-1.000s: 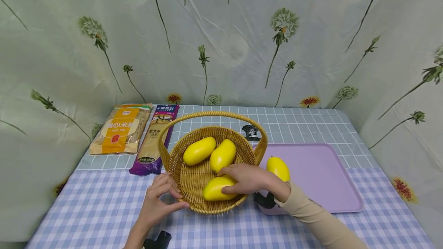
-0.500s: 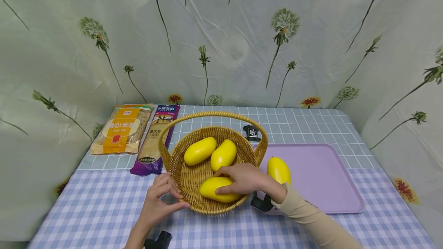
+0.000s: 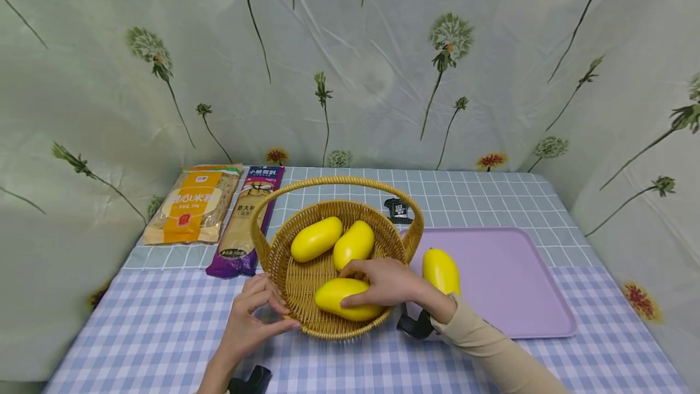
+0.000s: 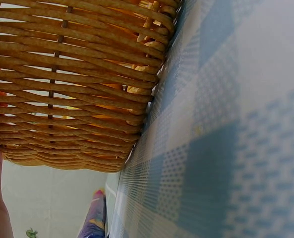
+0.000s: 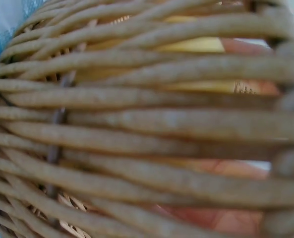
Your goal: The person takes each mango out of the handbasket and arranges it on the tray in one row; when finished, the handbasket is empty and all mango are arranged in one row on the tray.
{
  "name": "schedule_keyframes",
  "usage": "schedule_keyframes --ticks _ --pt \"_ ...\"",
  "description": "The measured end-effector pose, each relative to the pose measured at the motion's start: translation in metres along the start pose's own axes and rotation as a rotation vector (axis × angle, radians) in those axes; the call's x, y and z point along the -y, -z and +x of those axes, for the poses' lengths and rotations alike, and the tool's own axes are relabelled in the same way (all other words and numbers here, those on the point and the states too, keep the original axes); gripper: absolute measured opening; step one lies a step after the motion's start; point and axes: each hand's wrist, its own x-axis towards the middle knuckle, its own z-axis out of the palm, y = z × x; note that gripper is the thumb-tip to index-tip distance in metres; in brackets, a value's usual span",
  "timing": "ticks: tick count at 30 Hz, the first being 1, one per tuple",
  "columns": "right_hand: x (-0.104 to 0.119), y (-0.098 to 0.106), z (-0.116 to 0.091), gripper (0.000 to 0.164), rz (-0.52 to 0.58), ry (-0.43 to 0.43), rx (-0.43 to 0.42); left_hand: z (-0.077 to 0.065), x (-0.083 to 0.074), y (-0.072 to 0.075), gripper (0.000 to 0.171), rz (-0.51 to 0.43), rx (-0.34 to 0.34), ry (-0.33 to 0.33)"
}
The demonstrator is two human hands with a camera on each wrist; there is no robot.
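A round wicker basket (image 3: pixel 302 281) with a tall arched handle stands in the middle of the head view. My left hand (image 3: pixel 253 312) pinches its near left rim between thumb and fingers. Inside, my right hand (image 3: pixel 385 283) grips a yellow mango (image 3: pixel 338 298) at the near right side, thumb on its near face. Two more mangoes, one on the left (image 3: pixel 317 239) and one beside it (image 3: pixel 353 243), lie toward the far side. In the left wrist view the basket's woven wall (image 4: pixel 72 79) fills the upper left. Basket weave (image 5: pixel 137 121) covers most of the right wrist view, partly hiding the hand.
A lilac tray (image 3: pixel 511 284) lies right of the basket, bearing another mango (image 3: pixel 440 269) behind my right wrist. Toward the back left are an orange-labelled noodle bag (image 3: pixel 188 205) and a purple pasta packet (image 3: pixel 240 224). A small black packet (image 3: pixel 397 210) sits behind the basket.
The right hand and its mango have shifted slightly left within the basket, then stayed nearly still. My left hand keeps its place on the rim.
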Motion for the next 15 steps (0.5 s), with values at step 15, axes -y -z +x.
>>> schedule_keyframes --ticks 15 --pt "0.0000 0.0015 -0.0061 0.055 0.246 -0.004 -0.129 0.0001 -0.0007 0.0001 0.031 0.006 0.001 0.023"
